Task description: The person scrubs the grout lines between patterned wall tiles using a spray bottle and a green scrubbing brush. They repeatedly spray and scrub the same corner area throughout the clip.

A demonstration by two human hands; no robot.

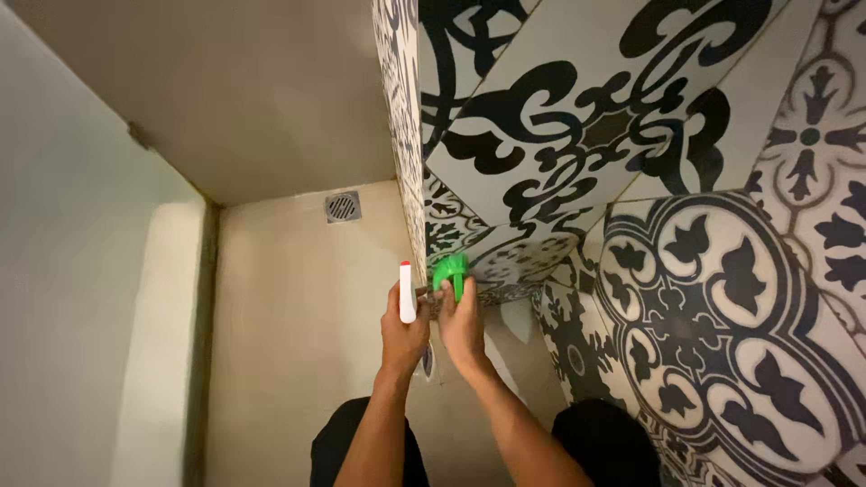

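We note a small green plastic scrubber (450,271) pressed low against the black-and-white patterned tile wall (577,135), pinched in the right hand's (463,326) grip; just beside it, the left hand (403,335) wraps a slim white bottle with a red tip (407,290), upright; beyond, a beige floor (298,298) with a square metal drain (343,206); dark-clad knees below.

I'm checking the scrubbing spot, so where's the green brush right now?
In the head view, the green brush sits centre frame in the right hand, against the patterned tile wall, right of the white spray bottle.
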